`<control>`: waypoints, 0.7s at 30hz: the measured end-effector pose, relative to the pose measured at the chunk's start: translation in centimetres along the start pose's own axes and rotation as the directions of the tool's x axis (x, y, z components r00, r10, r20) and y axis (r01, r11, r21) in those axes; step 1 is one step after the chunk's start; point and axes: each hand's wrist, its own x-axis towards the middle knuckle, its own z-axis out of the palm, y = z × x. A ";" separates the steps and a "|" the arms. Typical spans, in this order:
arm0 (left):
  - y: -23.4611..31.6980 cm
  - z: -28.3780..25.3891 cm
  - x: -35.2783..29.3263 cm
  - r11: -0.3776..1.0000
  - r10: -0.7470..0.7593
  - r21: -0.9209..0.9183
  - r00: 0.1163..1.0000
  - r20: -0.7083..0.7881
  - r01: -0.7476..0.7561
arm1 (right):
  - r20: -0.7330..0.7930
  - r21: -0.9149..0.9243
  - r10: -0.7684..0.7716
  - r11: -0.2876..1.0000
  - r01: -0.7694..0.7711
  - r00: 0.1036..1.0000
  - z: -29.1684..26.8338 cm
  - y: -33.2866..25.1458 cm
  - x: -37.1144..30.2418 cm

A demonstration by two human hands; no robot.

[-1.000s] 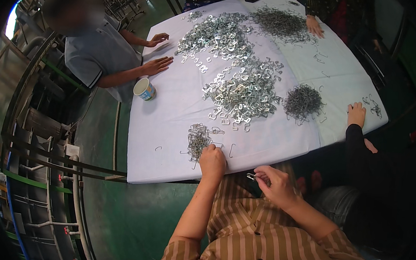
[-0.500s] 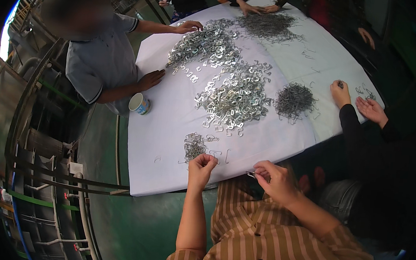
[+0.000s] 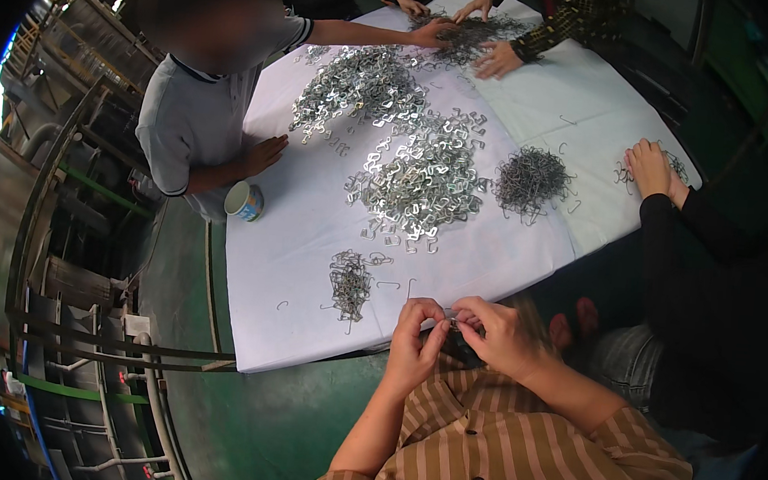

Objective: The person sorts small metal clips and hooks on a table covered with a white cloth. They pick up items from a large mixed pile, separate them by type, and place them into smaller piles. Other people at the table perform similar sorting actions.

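Note:
Just over the table's near edge, my left hand (image 3: 414, 340) and my right hand (image 3: 495, 335) meet, fingertips pinched close together. A small metal clip (image 3: 453, 324) shows at the fingertips of my right hand. Whatever my left fingers grip is hidden. A small heap of bent wire hooks (image 3: 350, 287) lies on the white-covered table (image 3: 286, 341), beyond and left of my left hand. Single hooks are scattered around it. Farther off is a large heap of shiny flat metal clips (image 3: 425, 180).
Another clip heap (image 3: 360, 85) lies farther back, with dark wire hooks (image 3: 533, 181) to the right. A paper cup (image 3: 244, 202) stands at the left edge beside a person in a grey shirt (image 3: 182, 116). Other people's hands (image 3: 655, 171) work at the right and far sides.
My left hand has left the small hook heap and moved right to join my right hand. The grey-shirted person's arm now reaches farther, to the back hook heap. The right-hand neighbour's hands have come together.

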 end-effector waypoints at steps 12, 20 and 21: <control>-0.5 0.6 -0.9 0.992 -0.120 -0.029 0.993 -0.023 0.119 | 0.052 0.026 0.031 0.999 -0.032 0.998 0.4 0.4 -0.3; -0.6 1.4 -1.0 0.992 -0.126 -0.029 0.989 -0.078 0.125 | 0.035 0.027 0.018 0.999 -0.019 0.999 0.6 0.7 -0.3; -0.6 1.5 -1.2 0.989 -0.146 -0.043 0.986 -0.076 0.143 | 0.037 0.030 0.027 0.999 -0.028 0.999 0.6 0.8 -0.4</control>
